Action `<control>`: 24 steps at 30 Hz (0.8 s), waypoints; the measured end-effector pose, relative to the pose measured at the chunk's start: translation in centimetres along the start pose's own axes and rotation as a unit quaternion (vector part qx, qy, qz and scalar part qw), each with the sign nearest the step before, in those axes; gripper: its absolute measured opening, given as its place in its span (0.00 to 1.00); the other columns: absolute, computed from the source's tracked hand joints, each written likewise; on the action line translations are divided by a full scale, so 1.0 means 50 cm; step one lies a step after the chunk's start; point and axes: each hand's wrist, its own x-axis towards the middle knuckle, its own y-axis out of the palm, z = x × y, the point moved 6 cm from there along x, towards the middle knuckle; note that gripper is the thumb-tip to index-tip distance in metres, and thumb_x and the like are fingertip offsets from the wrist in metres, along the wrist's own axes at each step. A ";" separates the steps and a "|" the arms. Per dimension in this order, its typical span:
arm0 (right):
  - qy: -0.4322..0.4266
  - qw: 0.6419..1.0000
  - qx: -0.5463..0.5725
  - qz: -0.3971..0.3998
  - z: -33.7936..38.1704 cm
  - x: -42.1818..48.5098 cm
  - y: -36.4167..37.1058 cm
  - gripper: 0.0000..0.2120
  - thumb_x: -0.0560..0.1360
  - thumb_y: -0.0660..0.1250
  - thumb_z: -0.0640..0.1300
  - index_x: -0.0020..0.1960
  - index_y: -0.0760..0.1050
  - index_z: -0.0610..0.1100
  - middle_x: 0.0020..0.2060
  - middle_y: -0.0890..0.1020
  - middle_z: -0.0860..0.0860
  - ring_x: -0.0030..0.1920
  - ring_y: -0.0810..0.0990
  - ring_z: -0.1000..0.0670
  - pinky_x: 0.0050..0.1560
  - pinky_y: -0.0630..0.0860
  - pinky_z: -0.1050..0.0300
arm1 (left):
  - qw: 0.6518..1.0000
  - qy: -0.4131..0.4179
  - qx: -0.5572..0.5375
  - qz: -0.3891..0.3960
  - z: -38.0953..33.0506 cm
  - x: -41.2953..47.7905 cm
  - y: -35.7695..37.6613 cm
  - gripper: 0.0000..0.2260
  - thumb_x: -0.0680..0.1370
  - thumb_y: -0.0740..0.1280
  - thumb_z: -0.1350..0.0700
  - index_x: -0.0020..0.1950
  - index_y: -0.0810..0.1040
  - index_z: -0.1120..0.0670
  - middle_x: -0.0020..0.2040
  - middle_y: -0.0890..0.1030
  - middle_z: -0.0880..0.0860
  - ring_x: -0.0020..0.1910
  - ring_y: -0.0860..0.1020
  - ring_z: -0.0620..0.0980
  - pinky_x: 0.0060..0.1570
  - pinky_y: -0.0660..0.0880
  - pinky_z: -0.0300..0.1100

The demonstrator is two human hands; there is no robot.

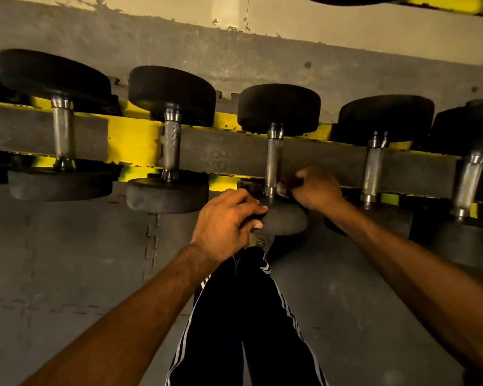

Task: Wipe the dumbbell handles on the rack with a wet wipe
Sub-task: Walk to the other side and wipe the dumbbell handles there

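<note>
pinching wipe [282, 188] in right grip [317, 188] at handle [273, 162] base, left grip [226, 220] clasping dumbbell head [286, 218]

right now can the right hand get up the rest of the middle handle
Probably yes. The right hand presses the wipe to the lower end of the handle, and the metal above is uncovered; the left hand grips the near weight below.

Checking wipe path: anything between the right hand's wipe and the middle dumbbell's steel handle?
Nothing visible. Right hand holds the crumpled wipe against the knurled steel handle, near end; shaft above is bare. Left hand grips the black rubber head only.
</note>
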 end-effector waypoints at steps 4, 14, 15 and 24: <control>0.032 0.985 0.157 0.064 -0.012 0.024 0.014 0.07 0.75 0.71 0.39 0.47 0.80 0.51 0.43 0.80 0.55 0.51 0.79 0.51 0.55 0.74 0.55 | 1.000 0.007 0.003 -0.005 0.001 -0.001 0.008 0.12 0.70 0.77 0.54 0.53 0.85 0.51 0.48 0.80 0.49 0.47 0.78 0.52 0.44 0.76 0.46; 0.018 0.977 0.125 0.173 0.021 0.021 0.007 0.13 0.81 0.61 0.36 0.64 0.74 0.41 0.55 0.77 0.48 0.58 0.75 0.48 0.59 0.69 0.57 | 1.000 0.004 0.002 0.002 0.006 -0.002 0.018 0.11 0.70 0.77 0.54 0.52 0.85 0.52 0.47 0.80 0.49 0.47 0.79 0.53 0.44 0.78 0.49; 0.017 0.976 0.134 0.172 0.022 0.016 0.003 0.10 0.81 0.61 0.36 0.60 0.76 0.43 0.52 0.77 0.50 0.55 0.76 0.50 0.57 0.70 0.58 | 1.000 0.004 0.001 0.003 0.007 -0.003 0.017 0.11 0.71 0.77 0.54 0.52 0.85 0.52 0.47 0.80 0.49 0.47 0.79 0.53 0.44 0.78 0.49; 0.021 0.988 0.109 0.111 -0.027 0.035 0.019 0.11 0.72 0.76 0.46 0.53 0.81 0.49 0.49 0.82 0.53 0.54 0.79 0.50 0.61 0.76 0.50 | 0.999 -0.008 -0.013 0.034 0.013 0.006 0.017 0.12 0.70 0.76 0.51 0.52 0.85 0.51 0.47 0.79 0.49 0.48 0.78 0.51 0.43 0.78 0.48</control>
